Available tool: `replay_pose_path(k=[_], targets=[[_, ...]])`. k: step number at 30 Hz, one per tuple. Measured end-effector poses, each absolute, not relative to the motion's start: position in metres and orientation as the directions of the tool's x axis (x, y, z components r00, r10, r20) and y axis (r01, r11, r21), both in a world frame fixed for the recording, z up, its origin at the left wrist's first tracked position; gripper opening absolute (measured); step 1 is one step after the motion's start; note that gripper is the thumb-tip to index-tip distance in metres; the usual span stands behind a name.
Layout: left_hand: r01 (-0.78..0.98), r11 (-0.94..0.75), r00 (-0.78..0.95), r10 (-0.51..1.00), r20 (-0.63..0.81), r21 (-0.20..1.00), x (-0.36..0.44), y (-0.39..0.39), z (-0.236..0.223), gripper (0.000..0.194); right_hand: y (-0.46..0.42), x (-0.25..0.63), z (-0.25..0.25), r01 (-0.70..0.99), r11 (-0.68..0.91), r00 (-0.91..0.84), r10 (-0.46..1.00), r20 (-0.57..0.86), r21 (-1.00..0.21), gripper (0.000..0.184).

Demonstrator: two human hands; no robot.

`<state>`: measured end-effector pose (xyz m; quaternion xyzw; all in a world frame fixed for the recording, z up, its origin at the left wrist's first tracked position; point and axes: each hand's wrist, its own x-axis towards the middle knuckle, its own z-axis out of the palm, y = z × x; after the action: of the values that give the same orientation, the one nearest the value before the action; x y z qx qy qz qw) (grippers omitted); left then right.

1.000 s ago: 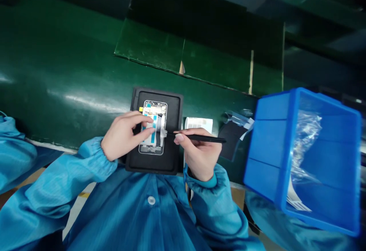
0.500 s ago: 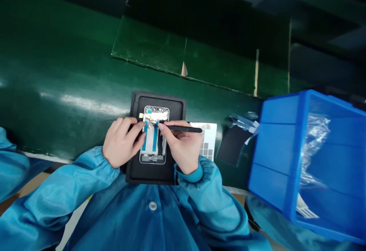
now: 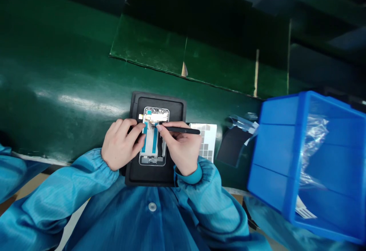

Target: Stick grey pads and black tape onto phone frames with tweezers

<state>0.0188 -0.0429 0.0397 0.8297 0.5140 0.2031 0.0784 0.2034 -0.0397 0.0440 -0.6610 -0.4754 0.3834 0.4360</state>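
Note:
An opened smartphone, its inner parts and two blue strips showing, lies in a black tray. My left hand is at the phone's left edge, with bent fingers; its index fingertip and thumb touch the edge and stand apart. My right hand pinches black tweezers above the phone's right side. They lie almost level, their tip pointing left to just below the circuit board. A small pale piece is near the tip, too blurred to name. A yellowish tab sticks out at the phone's upper left.
Right of the tray lies a white sheet with grey squares, partly behind my right hand. Farther right are a dark sheet with clear film and a blue bin holding clear plastic. A green board stands at the back.
Both hands stay at the phone. The tweezers and right hand have shifted very slightly left and down, and the whole view has moved a little.

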Motion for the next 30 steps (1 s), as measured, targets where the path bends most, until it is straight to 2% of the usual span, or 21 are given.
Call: replay_pose_path(k=[8, 13, 23, 30], targets=[[0.823, -0.479, 0.409, 0.873, 0.267, 0.305, 0.019, -0.042, 0.042, 0.025, -0.04, 0.205, 0.043, 0.337, -0.159, 0.238, 0.968, -0.08, -0.928, 0.011], [0.815, -0.511, 0.462, 0.857, 0.226, 0.273, 0.018, -0.041, 0.045, 0.03, -0.041, 0.205, 0.043, 0.375, -0.149, 0.234, 0.97, -0.062, -0.915, 0.011], [0.792, -0.604, 0.59, 0.794, 0.146, 0.085, 0.02, -0.036, 0.056, 0.037, -0.041, 0.206, 0.04, 0.384, -0.156, 0.214, 0.974, -0.076, -0.91, 0.015], [0.721, -0.687, 0.68, 0.727, 0.094, 0.09, 0.021, -0.032, 0.058, 0.04, -0.049, 0.215, 0.053, 0.298, -0.165, 0.339, 0.939, -0.057, -0.94, 0.014]])
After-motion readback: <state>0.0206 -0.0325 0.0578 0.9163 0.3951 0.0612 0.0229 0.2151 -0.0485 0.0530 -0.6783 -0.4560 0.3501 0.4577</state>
